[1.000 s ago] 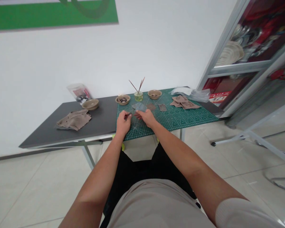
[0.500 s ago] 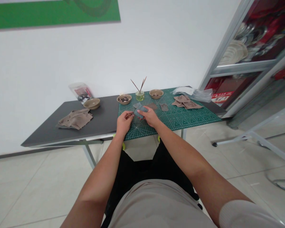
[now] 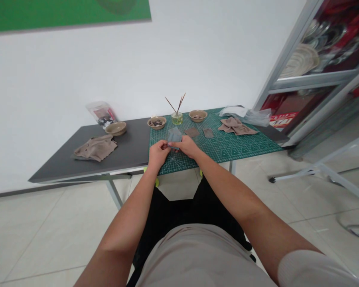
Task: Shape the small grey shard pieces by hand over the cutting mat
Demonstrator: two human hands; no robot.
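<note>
Both my hands meet over the near left part of the green cutting mat [image 3: 227,147]. My right hand [image 3: 188,146] pinches a small grey-blue sheet [image 3: 174,136], held up off the mat. My left hand [image 3: 158,153] is closed, its fingertips touching the sheet's lower left edge and pinching a small dark object I cannot make out. Just beyond lie two brownish rectangular pieces [image 3: 192,132] [image 3: 208,132] flat on the mat.
On the grey table [image 3: 77,163] stand three tan bowls [image 3: 116,128] [image 3: 156,122] [image 3: 198,115], a glass jar with sticks [image 3: 177,117], a plastic bag [image 3: 100,113], and crumpled beige cloths [image 3: 95,147] [image 3: 235,126]. A metal-framed cabinet [image 3: 311,75] stands right.
My right hand picked the grey-blue sheet up off the mat and brought it left to meet my left hand. The view shifted slightly.
</note>
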